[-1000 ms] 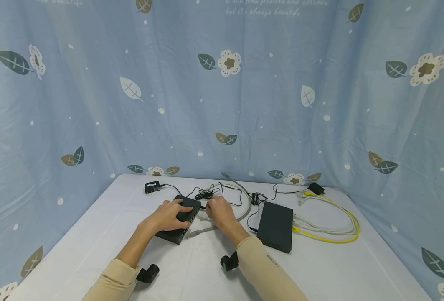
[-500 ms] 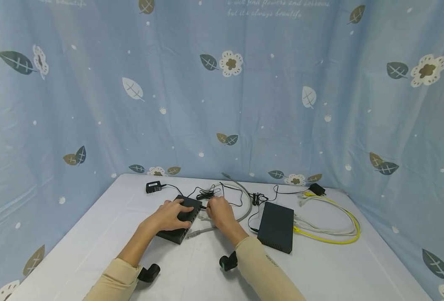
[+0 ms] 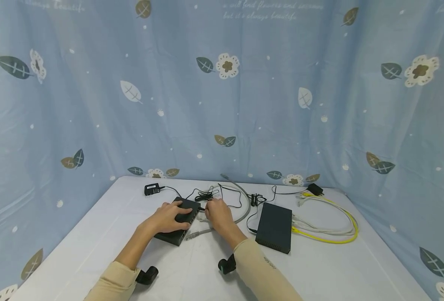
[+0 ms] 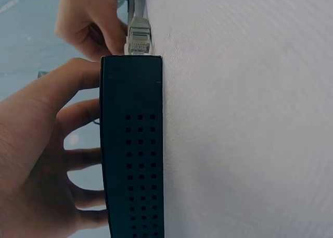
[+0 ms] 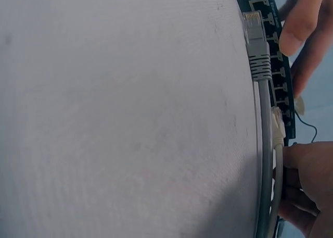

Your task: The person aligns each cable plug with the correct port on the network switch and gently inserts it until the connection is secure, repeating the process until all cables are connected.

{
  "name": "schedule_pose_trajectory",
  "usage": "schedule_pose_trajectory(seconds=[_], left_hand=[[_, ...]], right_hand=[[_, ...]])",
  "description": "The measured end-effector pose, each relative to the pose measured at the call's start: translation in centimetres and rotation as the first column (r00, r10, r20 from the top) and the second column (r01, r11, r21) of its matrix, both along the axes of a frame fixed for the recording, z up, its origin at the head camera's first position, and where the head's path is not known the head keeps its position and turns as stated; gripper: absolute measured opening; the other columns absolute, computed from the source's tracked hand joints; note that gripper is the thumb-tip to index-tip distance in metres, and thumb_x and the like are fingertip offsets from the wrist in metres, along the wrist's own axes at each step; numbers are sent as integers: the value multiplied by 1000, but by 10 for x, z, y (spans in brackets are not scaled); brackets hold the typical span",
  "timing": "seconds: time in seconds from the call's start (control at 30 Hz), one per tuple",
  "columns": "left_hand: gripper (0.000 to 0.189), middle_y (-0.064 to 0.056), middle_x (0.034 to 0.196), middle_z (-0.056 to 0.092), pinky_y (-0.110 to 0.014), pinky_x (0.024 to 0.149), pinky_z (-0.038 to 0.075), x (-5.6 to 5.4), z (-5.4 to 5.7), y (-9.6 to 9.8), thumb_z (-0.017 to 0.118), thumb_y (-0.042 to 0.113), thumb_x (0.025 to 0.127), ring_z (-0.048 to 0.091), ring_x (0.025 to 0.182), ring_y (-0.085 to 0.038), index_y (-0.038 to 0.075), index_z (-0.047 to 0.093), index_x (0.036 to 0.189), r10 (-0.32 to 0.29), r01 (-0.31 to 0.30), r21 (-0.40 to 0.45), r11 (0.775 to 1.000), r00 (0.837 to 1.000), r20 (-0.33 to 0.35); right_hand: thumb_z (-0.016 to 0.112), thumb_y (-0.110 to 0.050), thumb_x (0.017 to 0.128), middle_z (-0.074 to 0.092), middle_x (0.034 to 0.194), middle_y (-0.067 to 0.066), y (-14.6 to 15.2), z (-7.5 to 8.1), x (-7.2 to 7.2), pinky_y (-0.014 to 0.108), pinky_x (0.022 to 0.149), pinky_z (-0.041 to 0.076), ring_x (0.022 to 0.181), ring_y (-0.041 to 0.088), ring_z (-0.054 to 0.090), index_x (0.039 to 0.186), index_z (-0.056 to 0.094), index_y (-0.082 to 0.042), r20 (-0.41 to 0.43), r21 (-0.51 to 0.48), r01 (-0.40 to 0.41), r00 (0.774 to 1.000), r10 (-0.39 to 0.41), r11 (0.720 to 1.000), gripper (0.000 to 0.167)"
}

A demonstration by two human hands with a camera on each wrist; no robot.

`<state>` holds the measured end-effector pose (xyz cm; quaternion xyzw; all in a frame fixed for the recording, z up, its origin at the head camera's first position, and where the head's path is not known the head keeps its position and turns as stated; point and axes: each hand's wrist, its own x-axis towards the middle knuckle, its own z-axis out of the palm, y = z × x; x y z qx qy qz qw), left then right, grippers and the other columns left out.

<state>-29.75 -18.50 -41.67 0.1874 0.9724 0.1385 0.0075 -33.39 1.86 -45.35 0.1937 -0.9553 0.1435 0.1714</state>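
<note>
My left hand lies over the top of a black network switch, its fingers spread across the casing. In the left wrist view, the vented side of the switch faces the camera. My right hand pinches a black power plug at the far right corner of the switch; the fingertips hide much of the plug. In front of the port side lie a grey network cable's connector and a white connector. Whether the white one sits in a port is unclear.
A second black box stands to the right, with white and yellow cables at its side. Power adapters lie at the back left and back right. Bundled black cord lies behind my hands. A patterned curtain hangs behind the table.
</note>
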Motion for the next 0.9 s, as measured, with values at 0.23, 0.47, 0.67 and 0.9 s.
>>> schedule_pose_trajectory(seconds=[0.23,0.47,0.67,0.9], left_hand=[[56,-25,149,44,-66,89,44,3,2,0,74,47,82,49,122,-56,22,65,131,17,-17,7,1000,1000,4],[57,-24,150,43,-67,87,45,4,3,1,74,46,82,48,122,-56,22,64,132,32,-32,4,999,999,16],[57,-24,150,43,-68,88,44,3,1,1,74,46,82,47,122,-57,22,64,133,35,-35,7,999,999,14],[57,-24,150,43,-68,88,44,3,1,1,74,46,82,47,123,-57,23,64,132,39,-40,5,999,999,18]], right_hand=[[70,-19,91,69,89,0,4,4,6,30,70,55,87,18,64,90,78,-15,6,-10,-27,1000,27,1000,9],[73,-21,88,67,97,3,12,7,11,33,72,54,91,21,63,100,77,-16,-23,-46,-52,998,51,998,13],[73,-20,88,67,89,1,20,8,14,31,70,52,83,19,64,94,78,-16,-46,-76,-95,995,91,993,9],[71,-15,89,69,86,-1,28,6,19,25,68,52,79,14,65,93,78,-15,-2,-101,-127,992,128,987,8]])
